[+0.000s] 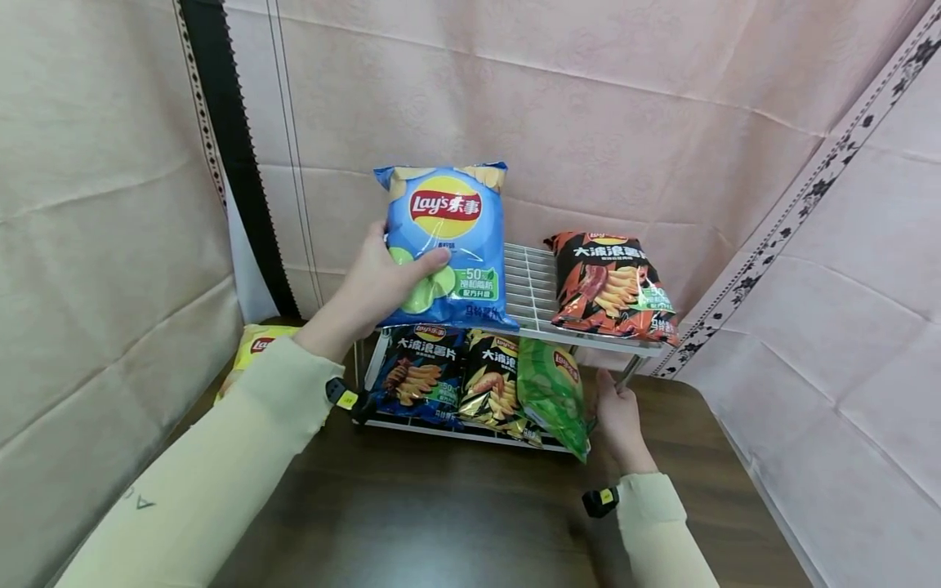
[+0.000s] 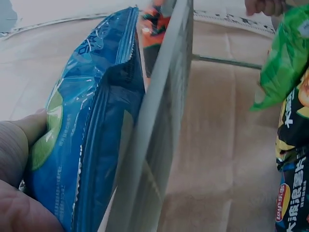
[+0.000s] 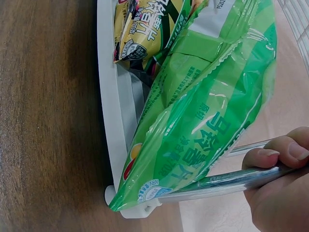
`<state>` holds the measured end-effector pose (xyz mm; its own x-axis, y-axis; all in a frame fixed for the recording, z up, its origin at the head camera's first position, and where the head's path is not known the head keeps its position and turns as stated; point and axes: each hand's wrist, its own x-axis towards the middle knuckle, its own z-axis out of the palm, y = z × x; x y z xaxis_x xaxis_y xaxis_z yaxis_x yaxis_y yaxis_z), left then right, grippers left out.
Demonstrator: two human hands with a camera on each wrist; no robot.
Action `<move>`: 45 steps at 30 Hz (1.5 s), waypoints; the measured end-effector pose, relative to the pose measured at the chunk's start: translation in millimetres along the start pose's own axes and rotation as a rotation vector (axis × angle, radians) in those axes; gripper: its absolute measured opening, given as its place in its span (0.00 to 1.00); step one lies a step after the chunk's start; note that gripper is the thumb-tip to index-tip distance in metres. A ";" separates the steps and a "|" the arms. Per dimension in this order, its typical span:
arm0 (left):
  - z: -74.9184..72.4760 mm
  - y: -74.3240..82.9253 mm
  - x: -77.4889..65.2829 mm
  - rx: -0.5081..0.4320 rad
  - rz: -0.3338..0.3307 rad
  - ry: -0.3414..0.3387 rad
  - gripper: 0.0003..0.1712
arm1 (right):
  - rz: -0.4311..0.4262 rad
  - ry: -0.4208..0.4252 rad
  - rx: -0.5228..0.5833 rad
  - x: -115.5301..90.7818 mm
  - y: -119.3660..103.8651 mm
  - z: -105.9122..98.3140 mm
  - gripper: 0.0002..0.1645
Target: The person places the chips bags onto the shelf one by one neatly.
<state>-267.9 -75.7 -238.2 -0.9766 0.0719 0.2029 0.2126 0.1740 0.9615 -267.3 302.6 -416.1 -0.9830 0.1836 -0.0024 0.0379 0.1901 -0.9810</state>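
Observation:
My left hand [image 1: 390, 282] grips a blue bag of potato chips [image 1: 470, 237] by its left side, thumb across the front. The bag stands upright at the left part of the upper shelf [image 1: 531, 286]; in the left wrist view it is right beside the shelf edge [image 2: 149, 130]. With curled fingers, my right hand [image 1: 619, 412] holds the metal post [image 3: 231, 182] at the rack's right side. Close to that hand, a green chip bag [image 1: 553, 392] leans on the lower shelf, its bottom corner over the front rim [image 3: 112, 121].
An orange and black chip bag [image 1: 610, 286] lies on the upper shelf's right. Below are a dark blue bag [image 1: 419, 371] and a black and gold bag [image 1: 496, 384]. A yellow bag [image 1: 257, 343] sits left of the rack on the wooden table [image 1: 441, 506]. Cloth curtains [image 1: 588, 106] surround it.

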 end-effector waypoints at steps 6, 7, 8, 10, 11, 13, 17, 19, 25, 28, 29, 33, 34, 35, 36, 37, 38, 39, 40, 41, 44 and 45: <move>1.7 -6.5 9.0 0.121 -0.020 0.055 0.62 | 0.010 -0.012 0.009 -2.8 -3.8 3.4 0.33; 1.4 -7.8 9.7 0.141 -0.014 0.063 0.61 | 0.007 -0.022 0.012 -2.6 -3.5 3.6 0.33; 0.9 -9.1 10.0 0.161 -0.004 0.068 0.60 | 0.005 -0.025 0.014 -2.3 -3.0 3.7 0.33; -1.2 -11.7 10.5 0.205 0.019 0.070 0.58 | 0.001 -0.025 0.014 -0.9 -1.2 3.4 0.34; -2.4 -12.9 10.6 0.223 0.033 0.066 0.57 | -0.001 -0.021 0.009 -0.1 -0.1 2.9 0.34; -4.8 -14.7 10.3 0.260 0.055 0.052 0.55 | 0.002 -0.006 0.011 1.4 2.0 1.7 0.34; -7.3 -15.6 8.2 0.350 0.076 0.014 0.53 | 0.017 0.023 0.001 1.8 4.4 -1.3 0.35; -7.1 -14.9 6.3 0.393 0.079 0.003 0.54 | 0.022 0.026 0.000 1.4 4.4 -2.3 0.35; -2.4 -12.5 4.0 0.463 0.088 -0.037 0.57 | 0.010 0.020 -0.001 0.5 1.5 -1.7 0.35; 2.4 -11.1 5.8 0.462 0.097 -0.066 0.57 | 0.004 0.008 0.018 -0.2 -0.4 -0.2 0.34; 4.3 -10.5 6.6 0.458 0.098 -0.075 0.56 | 0.002 0.006 0.025 -0.6 -0.8 0.5 0.34; 12.8 -8.9 9.4 0.455 0.098 -0.095 0.55 | 0.003 0.008 0.039 -2.5 -2.5 3.1 0.32; 14.8 -8.5 10.1 0.457 0.098 -0.095 0.54 | 0.003 0.007 0.035 -2.8 -2.8 3.4 0.33; 16.6 -8.0 10.7 0.459 0.099 -0.095 0.54 | 0.004 0.014 0.035 -3.3 -3.1 3.8 0.33; 18.1 -7.5 11.3 0.463 0.100 -0.093 0.54 | 0.005 0.017 0.035 -3.6 -3.7 3.9 0.33; 19.2 -7.0 11.9 0.466 0.104 -0.092 0.53 | 0.003 0.018 0.030 -4.0 -4.2 3.8 0.33; 19.9 -6.6 12.6 0.467 0.105 -0.090 0.53 | 0.002 0.018 0.027 -4.4 -4.5 3.7 0.33; 20.5 -6.0 13.1 0.469 0.105 -0.088 0.52 | -0.001 0.019 0.019 -4.5 -4.5 3.6 0.34; 20.8 -5.8 13.6 0.470 0.103 -0.085 0.52 | -0.002 0.019 0.011 -4.8 -4.9 3.4 0.34; 20.9 -5.7 13.9 0.468 0.100 -0.084 0.52 | -0.002 0.024 0.006 -4.6 -4.7 3.4 0.34; 20.8 -5.9 14.9 0.460 0.083 -0.084 0.52 | -0.010 0.030 -0.011 -3.4 -3.2 3.2 0.33; 20.8 -6.0 14.9 0.455 0.079 -0.085 0.52 | -0.011 0.034 -0.015 -2.7 -2.3 3.2 0.33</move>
<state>-283.0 -55.2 -244.8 -0.9545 0.1788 0.2385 0.2981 0.5763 0.7610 -265.3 298.6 -414.4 -0.9767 0.2140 0.0154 0.0298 0.2063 -0.9780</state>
